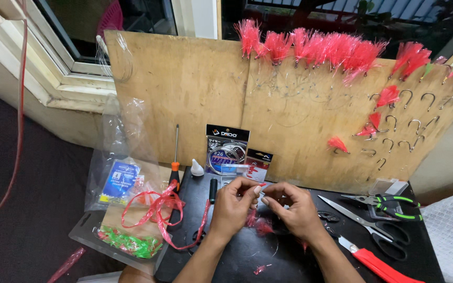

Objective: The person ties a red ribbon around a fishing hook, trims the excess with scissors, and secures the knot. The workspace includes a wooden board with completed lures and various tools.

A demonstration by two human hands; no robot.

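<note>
Two hands meet just below the middle of the frame, fingertips pinched toward each other over a black work mat (289, 251). The left hand (233, 202) has thumb and forefinger closed together at its tip, and the right hand (289, 204) curls its fingers in the same way. Whatever they pinch is too small to make out, so its long axis and the way it points cannot be told. Below the fingers lie a few pink feather tufts (262, 226) on the mat.

To the right lie one pair of scissors (365, 222) with black handles, blades pointing to the upper left, one pair of green-handled pliers (389, 202), and one red-handled knife (376, 263). To the left stand one orange-handled screwdriver (175, 157), upright, and a loose red ribbon (155, 209) over a packet of green strands (129, 243).

Behind leans a plywood board (195, 89). Two packets (232, 152) rest against its foot. Bare hooks (412, 112) hang at its upper right, roughly a dozen, and pink feathered lures (315, 47) line its top edge.
</note>
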